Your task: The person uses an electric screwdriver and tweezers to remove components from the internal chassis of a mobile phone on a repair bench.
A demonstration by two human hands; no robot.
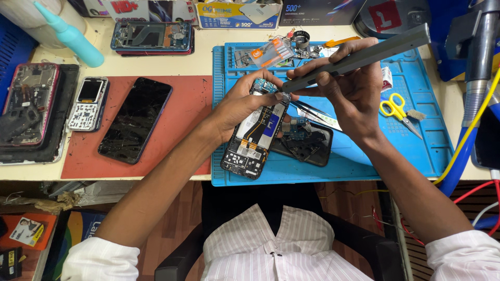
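The left hand [239,104] holds an opened phone [255,132] tilted over the blue mat [364,156] on the bench [198,57]. The right hand [354,88] grips a long grey tool [359,57], its tip touching the phone's far end. Yellow scissors [396,109] lie to the right, a cracked phone [135,119] on the red mat [187,104] to the left

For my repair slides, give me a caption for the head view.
Left hand steadies an opened phone while right hand applies a grey tool.
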